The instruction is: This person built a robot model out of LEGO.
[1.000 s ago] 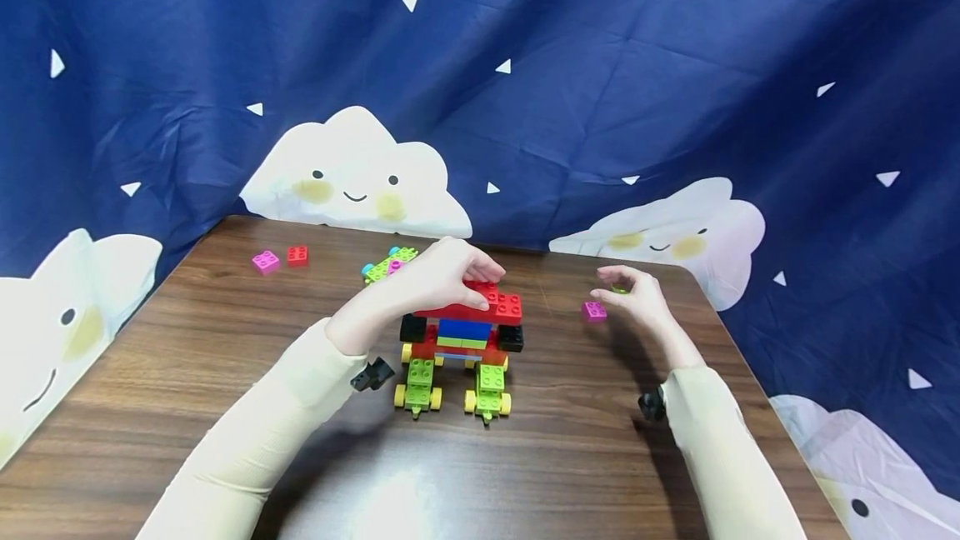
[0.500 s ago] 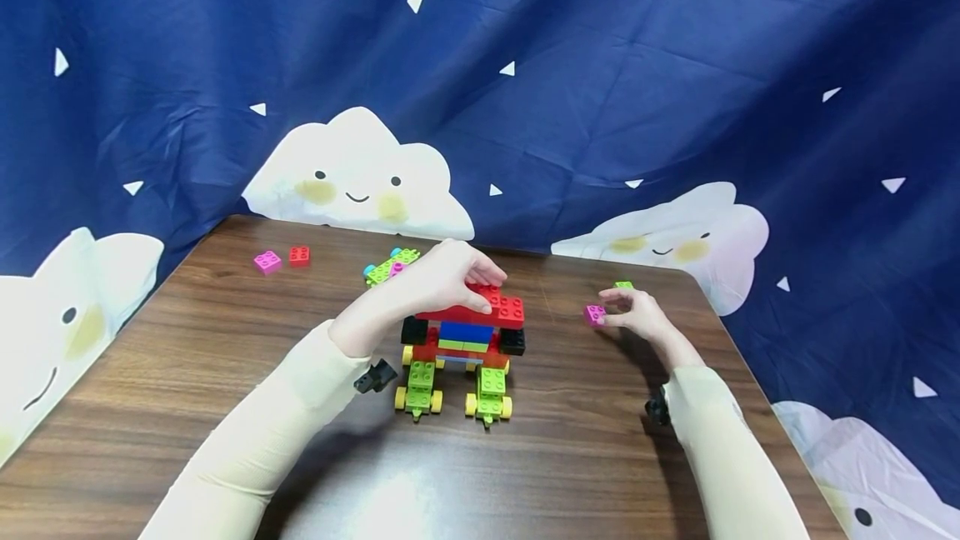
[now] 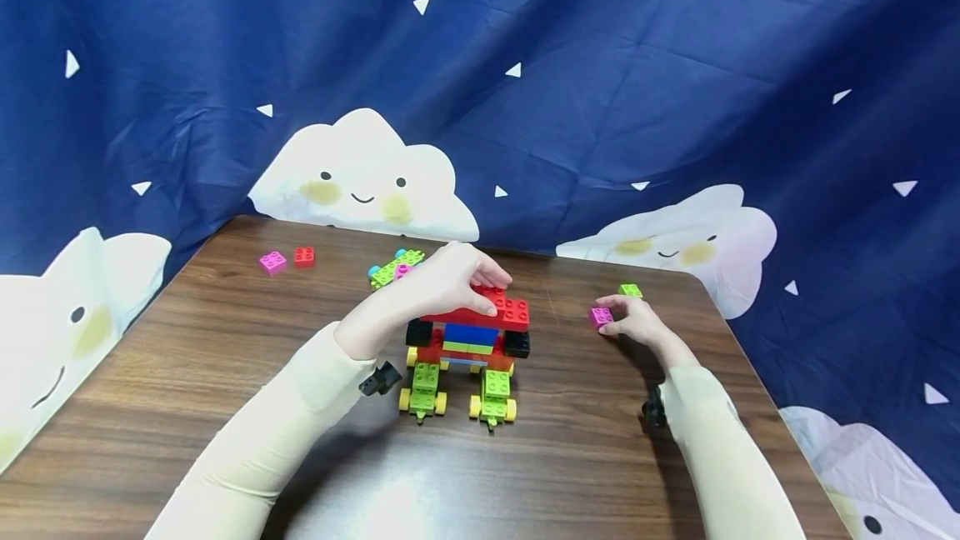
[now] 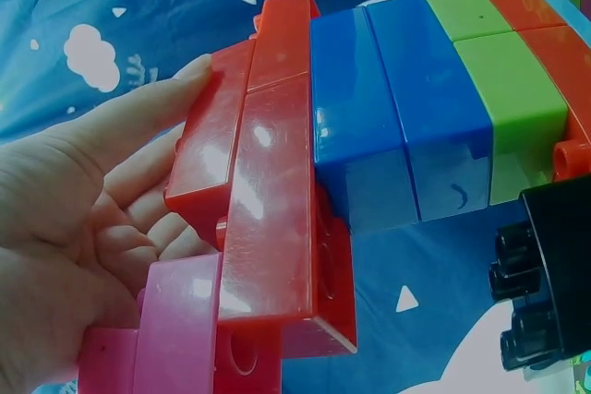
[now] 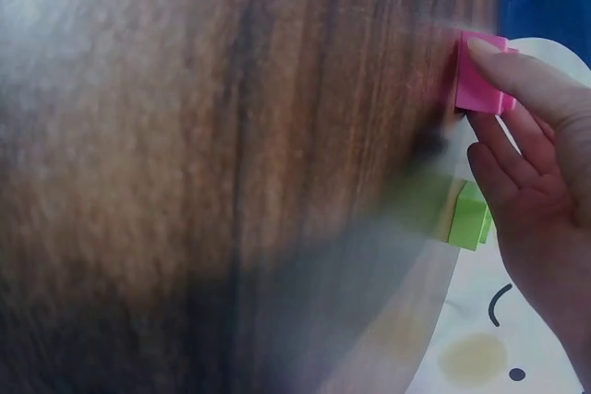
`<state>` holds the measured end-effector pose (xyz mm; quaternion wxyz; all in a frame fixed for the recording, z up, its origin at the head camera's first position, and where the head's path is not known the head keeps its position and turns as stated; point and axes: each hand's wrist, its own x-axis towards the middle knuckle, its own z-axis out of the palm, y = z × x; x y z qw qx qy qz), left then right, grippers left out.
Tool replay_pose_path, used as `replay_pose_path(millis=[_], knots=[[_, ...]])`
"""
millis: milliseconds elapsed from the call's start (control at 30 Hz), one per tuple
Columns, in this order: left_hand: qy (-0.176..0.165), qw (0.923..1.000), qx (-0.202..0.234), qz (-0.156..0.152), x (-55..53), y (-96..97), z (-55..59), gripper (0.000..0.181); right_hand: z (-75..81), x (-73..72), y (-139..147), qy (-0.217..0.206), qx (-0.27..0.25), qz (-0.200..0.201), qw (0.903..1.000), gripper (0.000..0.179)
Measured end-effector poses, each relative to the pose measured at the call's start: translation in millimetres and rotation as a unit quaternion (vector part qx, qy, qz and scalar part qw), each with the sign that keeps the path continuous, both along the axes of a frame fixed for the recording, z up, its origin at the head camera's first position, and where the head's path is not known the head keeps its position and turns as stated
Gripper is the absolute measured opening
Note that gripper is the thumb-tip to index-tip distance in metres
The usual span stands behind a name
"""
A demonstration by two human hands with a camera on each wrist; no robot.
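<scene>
A toy-brick model stands on the table, with red bricks (image 3: 512,313) on top, blue ones (image 3: 470,334) below and black bricks (image 3: 420,332) at its sides. My left hand (image 3: 448,277) grips its red top; in the left wrist view the thumb lies on a red brick (image 4: 212,149) and the other fingers are partly hidden behind it. Pink bricks (image 4: 175,329) join the model near the palm. On the right, my right hand (image 3: 637,323) pinches a pink brick (image 5: 478,89) between thumb and fingers, low at the tabletop. A lime green brick (image 3: 630,290) lies just behind that hand.
Two lime wheeled bases (image 3: 492,398) with yellow wheels stand at the model's front. A green piece with blue wheels (image 3: 397,267) lies behind my left wrist. At the back left are a loose pink brick (image 3: 273,262) and a red brick (image 3: 303,257). A blue curtain (image 3: 480,65) hangs behind the table.
My right hand has moved from over the green brick toward the pink brick and taken hold of it, uncovering the green one. The left hand stays on the model.
</scene>
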<state>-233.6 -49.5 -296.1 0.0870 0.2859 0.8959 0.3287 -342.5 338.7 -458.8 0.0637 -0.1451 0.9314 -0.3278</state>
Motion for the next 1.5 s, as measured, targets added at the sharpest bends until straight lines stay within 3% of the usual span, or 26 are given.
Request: replay_pose_path(millis=[233, 433, 1000, 1300, 1500], knots=[[0.001, 1.0000, 0.001, -0.001, -0.1, 1.1, -0.5, 0.044, 0.7, 2.6, -1, 0.015, 0.012, -0.020, 0.9996, 0.047], [-0.002, 1.0000, -0.001, 0.002, -1.9, 0.0, -1.1, 0.044, 6.6, 4.3, -5, 0.047, -0.014, -0.025, 0.9985, 0.046], [0.004, 0.9999, 0.007, -0.006, -1.6, -2.6, -0.9, 0.043, 85.8, 50.1, -76, 0.144, -0.126, -0.028, 0.9811, 0.044], [0.000, 1.0000, 0.009, -0.003, -3.4, -0.6, -1.0, 0.043, 122.0, 83.8, -116, 0.146, -0.183, 0.021, 0.9719, 0.041], [0.003, 1.0000, 0.004, -0.003, -2.3, -0.4, 0.0, 0.043, 130.6, 99.7, -132, 0.150, -0.165, 0.056, 0.9732, 0.037]])
